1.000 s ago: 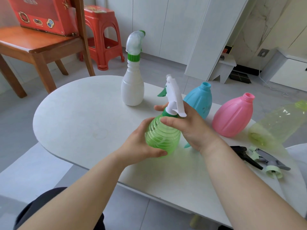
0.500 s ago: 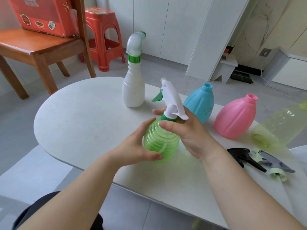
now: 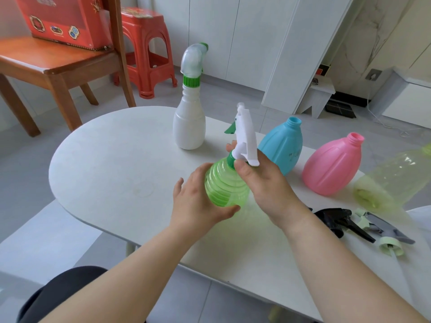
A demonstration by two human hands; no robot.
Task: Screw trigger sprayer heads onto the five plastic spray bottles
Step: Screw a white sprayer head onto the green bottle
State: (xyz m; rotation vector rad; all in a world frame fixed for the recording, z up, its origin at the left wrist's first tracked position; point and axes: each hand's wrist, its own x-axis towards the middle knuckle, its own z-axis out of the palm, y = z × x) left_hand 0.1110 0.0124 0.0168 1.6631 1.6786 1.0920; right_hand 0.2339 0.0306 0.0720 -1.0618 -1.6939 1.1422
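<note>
My left hand (image 3: pixel 198 203) grips the ribbed green bottle (image 3: pixel 225 185) from below, lifted a little over the white table (image 3: pixel 112 164). My right hand (image 3: pixel 268 183) pinches the green collar under the white trigger head (image 3: pixel 245 134) that sits on that bottle's neck. Behind stands a white bottle (image 3: pixel 189 127) with a clear and green sprayer fitted. A blue bottle (image 3: pixel 283 145) and a pink bottle (image 3: pixel 332 165) stand with bare necks. A pale yellow bottle (image 3: pixel 391 178) lies on its side at the right. Loose black (image 3: pixel 340 221) and grey-green (image 3: pixel 387 231) sprayer heads lie near the right edge.
A wooden chair (image 3: pixel 58 66) carrying a red box (image 3: pixel 63 19) and a red plastic stool (image 3: pixel 147 50) stand on the floor beyond the table's left end. White cabinets and a small white step stool (image 3: pixel 319 94) are behind. My dark-clothed knee shows at the bottom left.
The green bottle has tilted so the trigger head stands more upright. My right thumb and fingers have shifted round the collar, and my left hand has slid lower on the bottle.
</note>
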